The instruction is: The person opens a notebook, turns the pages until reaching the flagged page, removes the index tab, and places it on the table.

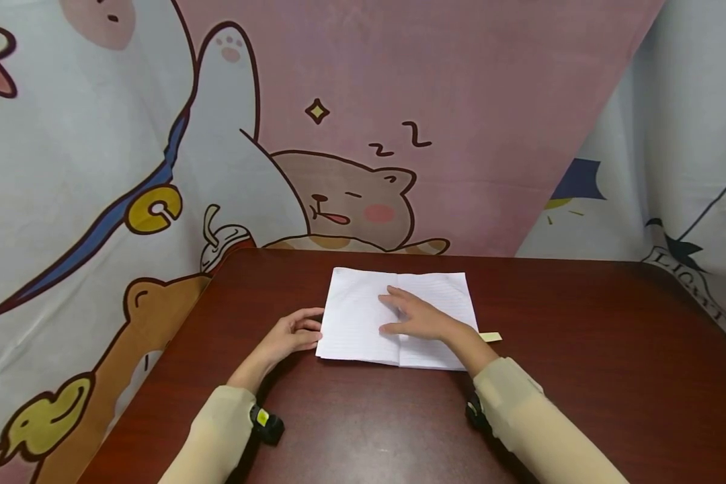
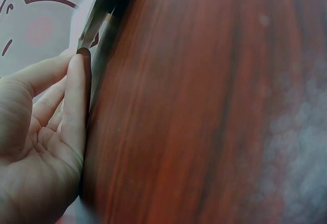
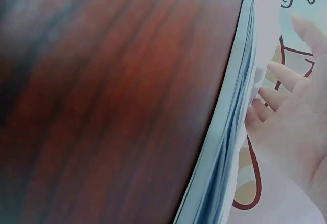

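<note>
An open notebook (image 1: 357,323) with ruled white pages lies on the table. At its left edge my left hand (image 1: 293,334) sits with slightly bent fingers, the tips touching that edge. In the left wrist view, fingertips (image 2: 75,63) come together close to the edge, and no pinch is plain. Over the middle fold and right page my right hand (image 1: 419,317) lies with its fingers spread. The right wrist view has this hand (image 3: 291,101) open above the page, with the stacked page edges (image 3: 225,132) showing beside it. Whether its whole palm touches the paper is hidden.
A pale yellow tab (image 1: 491,337) sticks out past the notebook's right side. The dark reddish-brown table (image 1: 581,349) reaches back to a cartoon-printed cloth (image 1: 490,101). Small black devices (image 1: 267,425) are worn at both wrists.
</note>
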Action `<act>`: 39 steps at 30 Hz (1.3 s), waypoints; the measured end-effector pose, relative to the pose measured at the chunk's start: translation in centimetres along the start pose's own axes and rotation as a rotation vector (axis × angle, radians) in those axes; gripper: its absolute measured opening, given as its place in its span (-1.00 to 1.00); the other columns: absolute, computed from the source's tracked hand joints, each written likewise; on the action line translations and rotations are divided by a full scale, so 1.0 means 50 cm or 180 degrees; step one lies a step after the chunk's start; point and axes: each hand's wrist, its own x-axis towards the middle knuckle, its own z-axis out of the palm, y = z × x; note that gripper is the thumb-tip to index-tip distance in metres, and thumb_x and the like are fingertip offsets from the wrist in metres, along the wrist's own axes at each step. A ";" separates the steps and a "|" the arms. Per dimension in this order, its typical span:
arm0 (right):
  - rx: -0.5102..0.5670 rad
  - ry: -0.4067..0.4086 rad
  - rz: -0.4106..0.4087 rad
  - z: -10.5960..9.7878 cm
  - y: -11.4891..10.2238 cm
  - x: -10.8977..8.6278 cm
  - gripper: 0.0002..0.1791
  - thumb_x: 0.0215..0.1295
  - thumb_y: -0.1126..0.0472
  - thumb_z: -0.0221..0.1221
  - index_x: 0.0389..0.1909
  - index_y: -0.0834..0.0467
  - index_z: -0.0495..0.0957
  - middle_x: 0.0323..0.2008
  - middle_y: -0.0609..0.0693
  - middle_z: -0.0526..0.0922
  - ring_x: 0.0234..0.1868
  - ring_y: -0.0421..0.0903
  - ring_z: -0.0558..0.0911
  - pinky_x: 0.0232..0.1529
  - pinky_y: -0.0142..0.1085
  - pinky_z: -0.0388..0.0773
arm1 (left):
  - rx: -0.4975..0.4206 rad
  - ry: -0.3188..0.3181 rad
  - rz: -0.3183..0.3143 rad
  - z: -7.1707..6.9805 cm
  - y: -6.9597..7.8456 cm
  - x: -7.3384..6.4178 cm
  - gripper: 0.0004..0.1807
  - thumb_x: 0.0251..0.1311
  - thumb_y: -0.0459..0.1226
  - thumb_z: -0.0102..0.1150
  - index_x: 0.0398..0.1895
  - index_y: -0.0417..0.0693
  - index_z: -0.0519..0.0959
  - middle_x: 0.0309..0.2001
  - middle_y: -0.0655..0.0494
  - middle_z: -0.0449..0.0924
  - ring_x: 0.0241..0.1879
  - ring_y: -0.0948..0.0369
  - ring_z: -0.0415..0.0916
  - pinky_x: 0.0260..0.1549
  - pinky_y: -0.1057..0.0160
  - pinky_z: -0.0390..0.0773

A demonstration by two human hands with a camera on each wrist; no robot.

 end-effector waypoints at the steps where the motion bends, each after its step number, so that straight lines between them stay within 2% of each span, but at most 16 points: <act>1: -0.0029 -0.0024 0.0001 0.001 0.001 0.000 -0.15 0.27 -0.07 0.30 0.47 0.25 0.25 0.55 0.30 0.04 0.57 0.28 0.03 0.51 0.20 0.01 | -0.0001 0.0007 -0.0002 0.000 0.000 0.000 -0.39 0.34 -0.33 0.20 0.44 -0.14 0.31 0.05 -0.16 0.53 -0.13 0.28 0.58 -0.07 0.29 0.65; 14: -0.0166 -0.0201 -0.0124 -0.006 -0.003 -0.003 -0.09 0.16 -0.01 0.40 0.44 0.31 0.27 0.53 0.37 0.02 0.56 0.33 -0.01 0.51 0.23 -0.04 | -0.0042 0.0041 -0.0023 0.004 0.007 -0.001 -0.47 0.41 -0.38 0.09 0.43 -0.17 0.33 0.06 -0.20 0.53 -0.11 0.29 0.60 -0.11 0.35 0.66; 26: -0.0193 -0.0261 -0.0030 0.002 0.000 -0.004 -0.08 0.12 -0.01 0.43 0.44 0.28 0.28 0.54 0.33 0.03 0.57 0.32 -0.04 0.51 0.23 -0.08 | 0.0024 0.0100 -0.0137 0.007 0.003 -0.001 -0.40 0.32 -0.29 0.24 0.41 -0.14 0.36 0.01 -0.10 0.54 -0.13 0.29 0.58 -0.07 0.29 0.67; 35: -0.0348 -0.0207 0.0047 0.012 -0.003 -0.005 -0.09 0.12 -0.03 0.42 0.44 0.23 0.30 0.55 0.29 0.05 0.58 0.28 -0.03 0.52 0.20 -0.04 | 0.0100 0.0140 -0.0179 0.013 0.001 0.003 -0.36 0.25 -0.31 0.31 0.39 -0.18 0.36 0.02 -0.17 0.53 -0.18 0.26 0.58 -0.09 0.27 0.67; 39: -0.0382 -0.0199 0.0107 0.010 -0.013 -0.006 -0.10 0.13 -0.02 0.41 0.45 0.20 0.29 0.56 0.27 0.03 0.58 0.27 -0.05 0.53 0.20 -0.06 | 0.0107 0.0131 -0.0117 0.013 0.004 0.005 -0.35 0.23 -0.33 0.31 0.38 -0.21 0.35 -0.01 -0.18 0.54 -0.20 0.26 0.57 -0.13 0.30 0.67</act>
